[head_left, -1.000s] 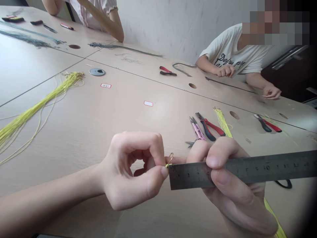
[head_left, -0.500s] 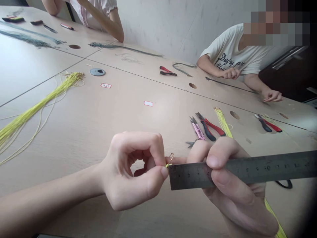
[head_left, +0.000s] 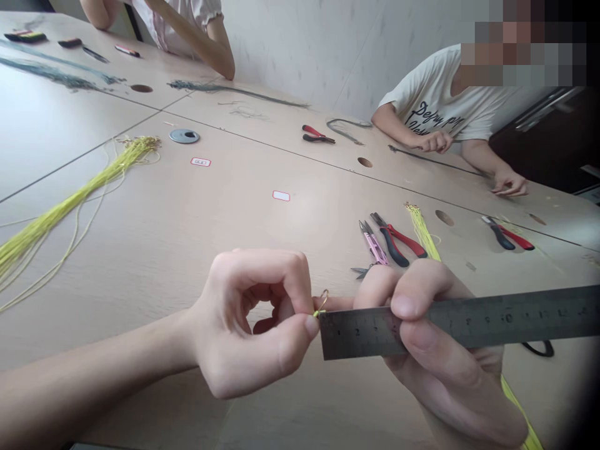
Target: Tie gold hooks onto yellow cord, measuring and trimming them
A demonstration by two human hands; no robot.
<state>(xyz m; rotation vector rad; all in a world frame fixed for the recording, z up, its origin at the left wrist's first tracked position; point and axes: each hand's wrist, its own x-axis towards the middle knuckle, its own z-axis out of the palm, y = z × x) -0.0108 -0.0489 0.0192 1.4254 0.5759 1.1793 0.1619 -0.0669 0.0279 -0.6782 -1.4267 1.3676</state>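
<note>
Between thumb and forefinger, my left hand [head_left: 257, 322] pinches a yellow cord [head_left: 320, 312] with a small gold wire loop [head_left: 324, 299] sticking up from it. My right hand [head_left: 435, 331] grips a steel ruler [head_left: 342, 334] across its marked face. The ruler's left end meets the short cord tip at my left fingertips, and its other end runs out past the right edge of view. Most of the cord is hidden in my left hand. Just beyond my right hand lie pink thread snips [head_left: 374, 244] and red-and-black pliers [head_left: 398, 239].
A bundle of yellow cords [head_left: 89, 190] stretches along the left, and another yellow bundle [head_left: 422, 230] passes behind my right hand. More pliers [head_left: 509, 234] lie at right. Two co-workers sit across the table; one co-worker's hands [head_left: 435, 142] handle a dark cord [head_left: 435, 159].
My hands, the ruler and the cord stay in place. At the far right, a co-worker's hand has shifted slightly to the left.
</note>
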